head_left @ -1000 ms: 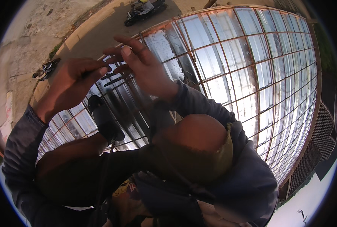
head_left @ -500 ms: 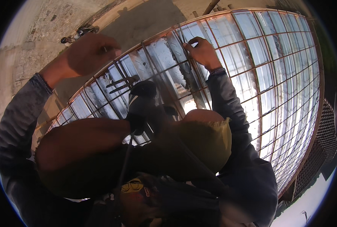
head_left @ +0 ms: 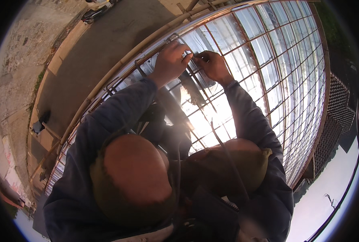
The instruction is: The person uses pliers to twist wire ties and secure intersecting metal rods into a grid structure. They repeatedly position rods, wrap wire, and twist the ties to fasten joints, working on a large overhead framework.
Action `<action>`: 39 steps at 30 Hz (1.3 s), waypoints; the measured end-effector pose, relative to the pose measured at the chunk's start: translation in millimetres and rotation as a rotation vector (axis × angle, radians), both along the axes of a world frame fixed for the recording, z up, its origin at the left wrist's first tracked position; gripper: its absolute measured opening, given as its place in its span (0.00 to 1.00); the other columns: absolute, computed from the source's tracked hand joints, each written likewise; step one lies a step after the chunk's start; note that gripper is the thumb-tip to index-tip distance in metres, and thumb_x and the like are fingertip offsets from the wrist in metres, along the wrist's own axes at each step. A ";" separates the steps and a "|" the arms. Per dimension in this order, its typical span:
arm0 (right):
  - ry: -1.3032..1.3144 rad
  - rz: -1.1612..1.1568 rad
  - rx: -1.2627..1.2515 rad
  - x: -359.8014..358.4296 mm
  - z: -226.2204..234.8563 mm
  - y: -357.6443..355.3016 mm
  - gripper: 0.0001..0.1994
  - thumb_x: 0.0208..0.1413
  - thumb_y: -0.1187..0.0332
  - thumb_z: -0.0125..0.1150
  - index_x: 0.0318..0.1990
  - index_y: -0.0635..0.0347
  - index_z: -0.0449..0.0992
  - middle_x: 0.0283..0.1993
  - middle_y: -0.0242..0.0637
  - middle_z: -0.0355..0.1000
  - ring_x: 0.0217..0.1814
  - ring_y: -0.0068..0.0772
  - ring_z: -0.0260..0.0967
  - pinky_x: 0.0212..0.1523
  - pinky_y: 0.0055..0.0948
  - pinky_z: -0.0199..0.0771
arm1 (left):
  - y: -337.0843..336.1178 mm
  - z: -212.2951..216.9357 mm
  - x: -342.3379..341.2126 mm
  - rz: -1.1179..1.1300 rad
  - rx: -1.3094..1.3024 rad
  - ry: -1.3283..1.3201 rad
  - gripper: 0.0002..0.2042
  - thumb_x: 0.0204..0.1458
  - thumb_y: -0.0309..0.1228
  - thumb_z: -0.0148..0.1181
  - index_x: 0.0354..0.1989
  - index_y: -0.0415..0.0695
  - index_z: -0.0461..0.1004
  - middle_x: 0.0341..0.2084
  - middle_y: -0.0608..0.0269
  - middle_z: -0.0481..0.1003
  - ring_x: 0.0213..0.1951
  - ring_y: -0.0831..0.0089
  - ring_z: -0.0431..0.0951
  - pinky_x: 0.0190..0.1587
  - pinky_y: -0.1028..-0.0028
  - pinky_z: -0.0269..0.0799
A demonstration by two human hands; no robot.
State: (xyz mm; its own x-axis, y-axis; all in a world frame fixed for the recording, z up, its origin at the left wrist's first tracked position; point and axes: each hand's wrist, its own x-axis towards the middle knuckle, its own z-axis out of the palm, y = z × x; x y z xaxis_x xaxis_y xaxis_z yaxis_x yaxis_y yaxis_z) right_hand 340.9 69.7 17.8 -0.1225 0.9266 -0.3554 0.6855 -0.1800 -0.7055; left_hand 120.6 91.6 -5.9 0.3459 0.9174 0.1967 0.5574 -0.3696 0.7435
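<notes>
A grid of thin rusty steel bars (head_left: 264, 70) lies over shiny ribbed metal sheets (head_left: 221, 34). Close to the sheet edge, my left hand (head_left: 170, 62) has its fingers curled, thumb and fingertips drawn together above a bar. My right hand (head_left: 212, 66) is beside it, fingers bent in a pinch at the same spot. The fingertips of both hands nearly meet there. Whatever they pinch is too small to make out. Under my hands, a dark strip of shadow crosses the sheets. My bent knees (head_left: 137, 171) are below my hands.
A pole rail (head_left: 102, 82) runs along the outer edge of the grid, with a paved ground (head_left: 119, 40) far below. A parked motorbike (head_left: 92, 14) is down there. Dark tiled roofs (head_left: 334, 109) lie beyond the right edge. Thin cords hang in front of my knees.
My left hand has come right, from out over the edge to beside my right hand. The right hand stays at the bars. The view has shifted, showing more ground at the left.
</notes>
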 end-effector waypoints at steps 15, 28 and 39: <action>-0.137 0.299 -0.324 82.3 82.2 -84.8 0.18 0.77 0.60 0.46 0.53 0.61 0.80 0.49 0.48 0.81 0.54 0.50 0.80 0.59 0.44 0.77 | 27.3 -19.7 0.4 -0.432 0.211 0.154 0.08 0.59 0.35 0.72 0.45 0.65 0.88 0.42 0.77 0.79 0.61 0.70 0.74 0.79 0.48 0.47; -0.352 0.084 0.007 24.2 23.9 -129.6 0.10 0.71 0.64 0.56 0.45 0.61 0.79 0.36 0.52 0.80 0.40 0.60 0.80 0.42 0.52 0.82 | 29.7 -14.4 -4.4 -0.562 0.162 0.170 0.09 0.66 0.40 0.63 0.41 0.52 0.85 0.58 0.66 0.80 0.74 0.58 0.65 0.82 0.43 0.39; -0.123 -0.195 0.115 -7.8 -11.1 -122.9 0.12 0.63 0.63 0.66 0.46 0.61 0.77 0.43 0.50 0.78 0.46 0.59 0.78 0.47 0.53 0.80 | 26.3 -10.7 4.4 -0.560 0.246 0.358 0.14 0.67 0.43 0.63 0.41 0.46 0.87 0.61 0.63 0.78 0.74 0.59 0.65 0.81 0.44 0.41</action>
